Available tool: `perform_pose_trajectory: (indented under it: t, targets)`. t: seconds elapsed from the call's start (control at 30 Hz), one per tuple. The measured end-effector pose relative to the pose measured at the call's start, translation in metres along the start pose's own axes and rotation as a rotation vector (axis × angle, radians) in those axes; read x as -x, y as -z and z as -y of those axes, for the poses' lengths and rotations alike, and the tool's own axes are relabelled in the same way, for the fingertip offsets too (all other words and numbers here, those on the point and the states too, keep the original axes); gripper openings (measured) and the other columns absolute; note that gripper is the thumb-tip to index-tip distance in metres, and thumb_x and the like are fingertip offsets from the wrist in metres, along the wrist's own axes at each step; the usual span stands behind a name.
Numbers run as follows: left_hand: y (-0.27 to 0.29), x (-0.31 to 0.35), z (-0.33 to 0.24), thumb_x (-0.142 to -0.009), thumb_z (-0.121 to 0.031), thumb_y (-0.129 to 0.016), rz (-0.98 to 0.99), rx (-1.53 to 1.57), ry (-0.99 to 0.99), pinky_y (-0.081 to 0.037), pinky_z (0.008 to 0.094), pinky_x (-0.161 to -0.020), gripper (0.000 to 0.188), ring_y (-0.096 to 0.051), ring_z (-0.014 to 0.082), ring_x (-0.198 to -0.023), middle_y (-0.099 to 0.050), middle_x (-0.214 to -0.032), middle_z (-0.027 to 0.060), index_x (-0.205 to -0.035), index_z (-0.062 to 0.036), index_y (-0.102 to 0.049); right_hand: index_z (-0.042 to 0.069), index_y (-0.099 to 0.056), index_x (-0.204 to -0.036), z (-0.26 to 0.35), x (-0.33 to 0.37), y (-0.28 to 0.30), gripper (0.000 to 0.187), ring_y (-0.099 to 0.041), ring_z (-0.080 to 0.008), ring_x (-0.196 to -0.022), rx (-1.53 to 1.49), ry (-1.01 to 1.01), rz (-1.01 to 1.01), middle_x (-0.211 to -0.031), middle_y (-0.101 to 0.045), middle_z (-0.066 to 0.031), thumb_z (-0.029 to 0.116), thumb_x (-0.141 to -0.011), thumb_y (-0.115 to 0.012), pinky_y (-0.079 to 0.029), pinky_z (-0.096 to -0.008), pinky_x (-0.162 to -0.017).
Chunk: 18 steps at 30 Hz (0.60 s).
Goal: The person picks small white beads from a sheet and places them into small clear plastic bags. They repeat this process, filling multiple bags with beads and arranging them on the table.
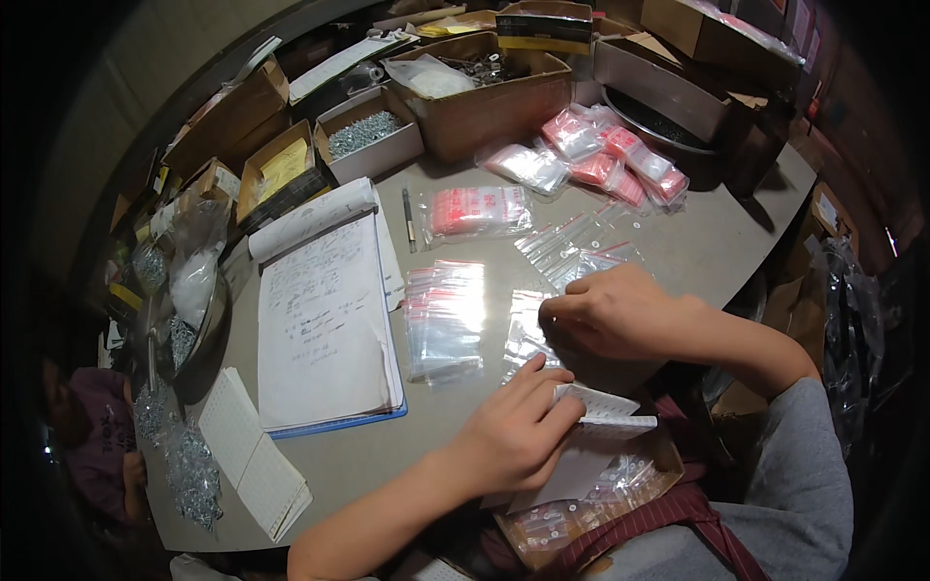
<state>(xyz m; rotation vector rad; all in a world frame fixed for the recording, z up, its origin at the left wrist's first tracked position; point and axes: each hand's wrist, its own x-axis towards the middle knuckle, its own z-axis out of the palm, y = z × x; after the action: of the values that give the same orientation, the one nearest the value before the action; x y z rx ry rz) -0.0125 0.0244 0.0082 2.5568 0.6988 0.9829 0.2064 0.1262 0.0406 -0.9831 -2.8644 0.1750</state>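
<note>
My left hand (518,431) is closed around folded white printed sheets (605,407), held above the near edge of the table. My right hand (620,308) is bent, with thumb and fingers drawn together, over small clear zip bags (523,334); whatever is between the fingertips is hidden. More clear zip bags (567,242) are fanned out just beyond it, some with small white round stickers. Left of my hands lies a neat overlapping stack of red-edged zip bags (444,324). Below the sheets, by my lap, a cardboard box (668,465) holds several stickered bags.
On the left lie an open notebook (320,320) on a blue clipboard and a folded printed pad (247,455). A pen (409,218), bag packs (480,211) and boxes of screws (363,136) stand farther back. At the left edge another person (97,436) is partly visible.
</note>
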Motion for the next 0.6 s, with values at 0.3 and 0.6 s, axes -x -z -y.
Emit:
perform_pose_trajectory:
  t: [0.3,0.6]
  targets:
    - [-0.003,0.003,-0.006,-0.08,-0.004,-0.065,-0.025,-0.026,0.011,-0.048,0.0579,-0.11,0.023,-0.064,0.0408,-0.11,-0.063,-0.103,0.0235,-0.102,0.0031,-0.061,0.001,-0.071,-0.115,-0.031,-0.014,0.01,0.035,-0.072,-0.0354,-0.096,-0.503,-0.118,-0.148,-0.104,-0.074,-0.0197,0.015,-0.083,-0.07,-0.056,-0.0434,-0.086]
    - [0.002,0.002,-0.005,-0.073,-0.004,-0.073,-0.121,-0.068,-0.101,-0.051,0.0514,-0.101,0.03,-0.066,0.0399,-0.104,-0.066,-0.103,0.0203,-0.103,-0.0008,-0.067,0.001,-0.06,-0.103,-0.008,-0.033,-0.013,0.022,-0.069,-0.0379,-0.09,-0.279,-0.12,-0.17,-0.093,-0.069,-0.0189,0.011,-0.085,-0.069,-0.054,-0.0464,-0.078]
